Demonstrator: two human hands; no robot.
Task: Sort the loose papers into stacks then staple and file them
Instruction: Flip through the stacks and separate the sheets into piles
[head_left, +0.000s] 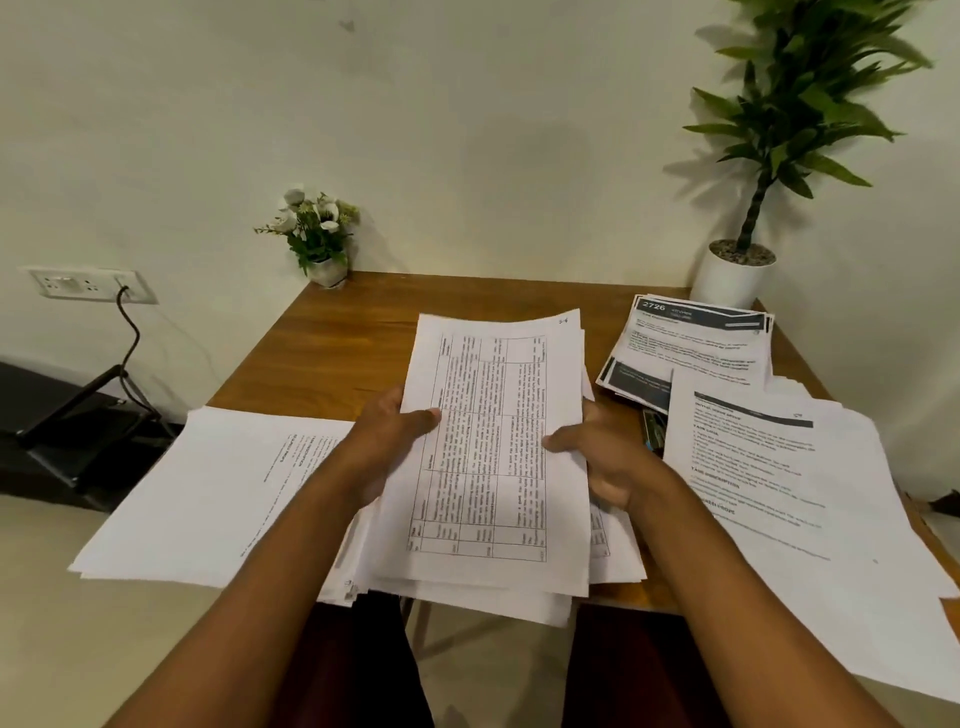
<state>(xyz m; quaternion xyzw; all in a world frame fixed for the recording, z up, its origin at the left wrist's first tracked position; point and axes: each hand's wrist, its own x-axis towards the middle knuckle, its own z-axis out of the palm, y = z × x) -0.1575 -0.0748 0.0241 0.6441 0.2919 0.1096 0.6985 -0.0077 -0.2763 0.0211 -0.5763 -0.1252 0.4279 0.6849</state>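
Pinching the sheaf of table-printed sheets (488, 441) by both long edges, thumbs on top, fingers beneath, with left hand (387, 447) and right hand (605, 462), over the wooden table's (337, 338) near edge. Worth tapping edges square before laying down clear of the text stack (779, 499) at right.

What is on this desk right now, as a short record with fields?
Held: sheets, gripped by left hand and right hand
Beneath: middle pile
Left: white stack, overhanging the table
Right: text stack
Far right: dark-header stack
Between right stacks: small dark item, cannot tell what
Back: flowers, potted plant
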